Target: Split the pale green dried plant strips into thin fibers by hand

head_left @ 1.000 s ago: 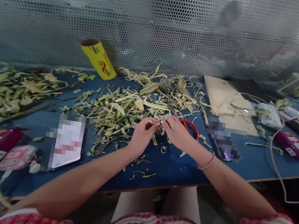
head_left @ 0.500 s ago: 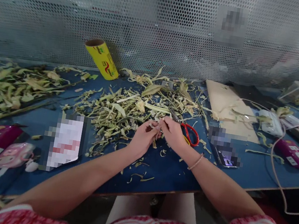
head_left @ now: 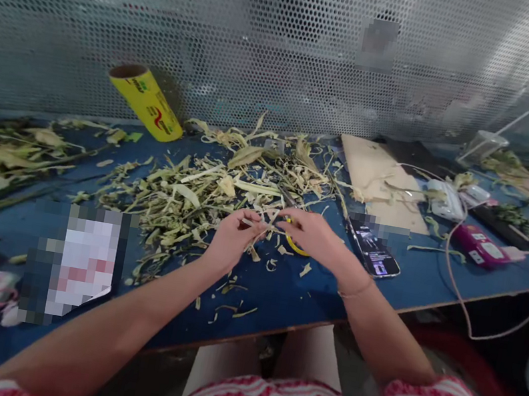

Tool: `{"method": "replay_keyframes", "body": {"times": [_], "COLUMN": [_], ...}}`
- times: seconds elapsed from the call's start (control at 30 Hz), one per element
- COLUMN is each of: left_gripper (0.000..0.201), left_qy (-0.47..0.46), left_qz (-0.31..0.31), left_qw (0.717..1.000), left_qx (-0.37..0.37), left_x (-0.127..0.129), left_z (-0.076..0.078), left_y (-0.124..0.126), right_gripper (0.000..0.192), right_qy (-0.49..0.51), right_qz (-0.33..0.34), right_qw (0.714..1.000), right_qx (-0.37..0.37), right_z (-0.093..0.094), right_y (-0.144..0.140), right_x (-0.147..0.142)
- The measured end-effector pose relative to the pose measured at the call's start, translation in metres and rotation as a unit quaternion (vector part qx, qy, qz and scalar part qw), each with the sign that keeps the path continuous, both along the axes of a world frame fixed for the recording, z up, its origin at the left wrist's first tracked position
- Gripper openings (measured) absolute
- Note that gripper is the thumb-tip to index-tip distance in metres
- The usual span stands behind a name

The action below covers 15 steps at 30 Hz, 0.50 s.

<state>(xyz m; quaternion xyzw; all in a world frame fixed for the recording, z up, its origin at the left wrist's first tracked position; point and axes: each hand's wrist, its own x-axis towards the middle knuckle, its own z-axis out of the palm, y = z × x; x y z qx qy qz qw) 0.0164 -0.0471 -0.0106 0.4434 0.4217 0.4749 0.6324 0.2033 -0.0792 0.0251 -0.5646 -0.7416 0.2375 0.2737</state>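
Note:
Over the front of a heap of dried, pale green plant scraps [head_left: 176, 210], my hands work close together. My left hand [head_left: 234, 239] pinches a thin, pale plant strip [head_left: 265, 224] between thumb and fingers. My right hand [head_left: 311, 238] is closed at the fingertips on the other end of this strip, its contact partly blurred. Beneath the right hand lies a pair of scissors [head_left: 295, 246]; one yellow handle loop shows and the rest is mostly hidden. Small curled scraps [head_left: 271, 265] lie just below my hands.
A yellow cardboard tube [head_left: 151, 105] leans near the perforated metal screen [head_left: 270, 43]. Phones [head_left: 372, 246] [head_left: 86, 263] lie on both sides. Further right are brown cardboard [head_left: 379, 177], a purple device [head_left: 479, 246] with a cable, and a plastic cup [head_left: 483, 147]. More plant matter [head_left: 1, 161] lies left.
My hands have drawn slightly apart, and the right fingers have straightened somewhat. The scissors' red handle is now covered by my right hand. The view has turned a little to the right.

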Motion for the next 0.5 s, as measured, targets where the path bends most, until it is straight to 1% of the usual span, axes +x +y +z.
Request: {"method": "replay_keyframes", "body": {"times": [0.03,0.07,0.1,0.13,0.17,0.2,0.23,0.27,0.33,0.43,0.5], "left_gripper": [0.036,0.034,0.032,0.031,0.031,0.03,0.03,0.031,0.031,0.03,0.029], "left_qy": [0.019,0.038,0.055,0.066,0.072,0.073,0.069,0.063,0.05,0.023,0.003], "left_qz": [0.003,0.006,0.009,0.01,0.01,0.007,0.005,0.005,0.01,0.03,0.038], "left_qw": [1.0,0.998,0.997,0.997,0.996,0.997,0.997,0.998,0.999,0.999,0.999], "left_qx": [0.022,0.039,0.048,0.049,0.041,0.03,0.02,0.013,0.007,0.014,0.027], "left_x": [-0.001,-0.002,-0.003,-0.003,-0.003,-0.003,-0.002,-0.002,-0.002,-0.002,-0.003], "left_z": [-0.001,-0.002,-0.003,-0.003,-0.004,-0.005,-0.005,-0.006,-0.006,-0.006,-0.006], "left_y": [0.001,0.002,0.003,0.004,0.004,0.005,0.005,0.005,0.006,0.008,0.011], "right_gripper": [0.038,0.043,0.048,0.053,0.06,0.067,0.073,0.074,0.069,0.049,0.041], "right_qy": [-0.019,-0.047,-0.08,-0.115,-0.143,-0.158,-0.162,-0.157,-0.138,-0.115,-0.104], "right_qz": [-0.034,-0.095,-0.17,-0.249,-0.306,-0.343,-0.356,-0.363,-0.374,-0.381,-0.377], "right_qw": [0.999,0.993,0.978,0.954,0.934,0.92,0.916,0.916,0.913,0.907,0.907], "right_qx": [0.011,0.045,0.088,0.118,0.12,0.105,0.084,0.071,0.086,0.141,0.159], "right_z": [-0.001,-0.005,-0.012,-0.021,-0.032,-0.043,-0.054,-0.063,-0.075,-0.08,-0.078], "right_y": [-0.013,-0.029,-0.044,-0.06,-0.074,-0.086,-0.096,-0.103,-0.11,-0.11,-0.11], "right_x": [0.018,0.04,0.063,0.086,0.108,0.127,0.143,0.154,0.166,0.169,0.169]}}
